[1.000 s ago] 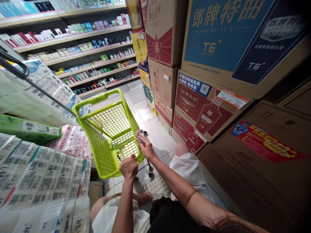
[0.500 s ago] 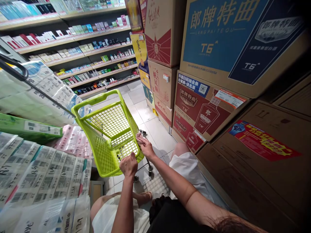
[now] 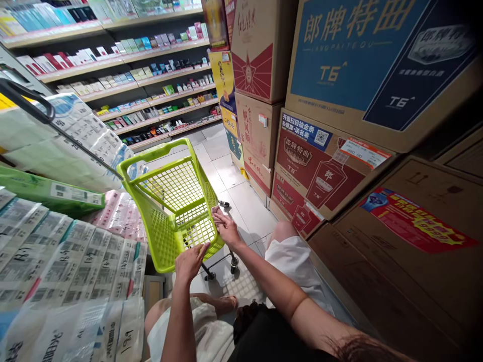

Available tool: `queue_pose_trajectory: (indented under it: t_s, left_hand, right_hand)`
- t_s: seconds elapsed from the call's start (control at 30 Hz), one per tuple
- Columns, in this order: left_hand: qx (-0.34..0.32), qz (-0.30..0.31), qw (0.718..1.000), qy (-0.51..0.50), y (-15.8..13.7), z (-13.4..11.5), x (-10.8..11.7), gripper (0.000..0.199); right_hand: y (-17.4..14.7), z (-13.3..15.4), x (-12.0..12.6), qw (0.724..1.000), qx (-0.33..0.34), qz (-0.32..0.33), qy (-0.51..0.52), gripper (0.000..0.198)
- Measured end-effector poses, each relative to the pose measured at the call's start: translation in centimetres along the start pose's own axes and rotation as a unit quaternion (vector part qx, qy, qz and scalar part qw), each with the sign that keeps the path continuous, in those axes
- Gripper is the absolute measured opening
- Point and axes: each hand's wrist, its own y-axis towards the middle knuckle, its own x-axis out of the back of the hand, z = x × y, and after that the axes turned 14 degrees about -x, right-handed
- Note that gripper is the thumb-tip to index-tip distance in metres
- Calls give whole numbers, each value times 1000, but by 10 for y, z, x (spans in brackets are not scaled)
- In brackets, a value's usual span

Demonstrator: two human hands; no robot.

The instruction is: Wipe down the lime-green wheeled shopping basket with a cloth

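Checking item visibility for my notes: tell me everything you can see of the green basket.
The basket is lime green and looks like plastic, with grid openings and a raised bar along its far end. Its open top faces the camera. Beneath it, dark wheels stand on the pale floor. A dark rod slants up to the left from its far left corner. The left hand touches its near rim, the right hand its right side; how firmly cannot be told.

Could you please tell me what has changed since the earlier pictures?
The left grip has shifted left along the near end of the lime-green shopping cart and now looks flatter; whether it loosened is unclear. The right grip stays at the cart's right side. The Langpai Tequ cartons remain stacked.
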Motion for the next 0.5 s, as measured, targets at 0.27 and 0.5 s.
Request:
queue_pose_trajectory:
  t_s: [0.27,0.5]
  left_hand:
    - [2,-37,999,-9,11,-17,-4,72]
    - [21,-41,999,-26,16,-36,6,66]
  right_hand:
    - [-27,-19,9,997,51,-62,-14,53]
    - [15,18,17,988,111,-15,-110,50]
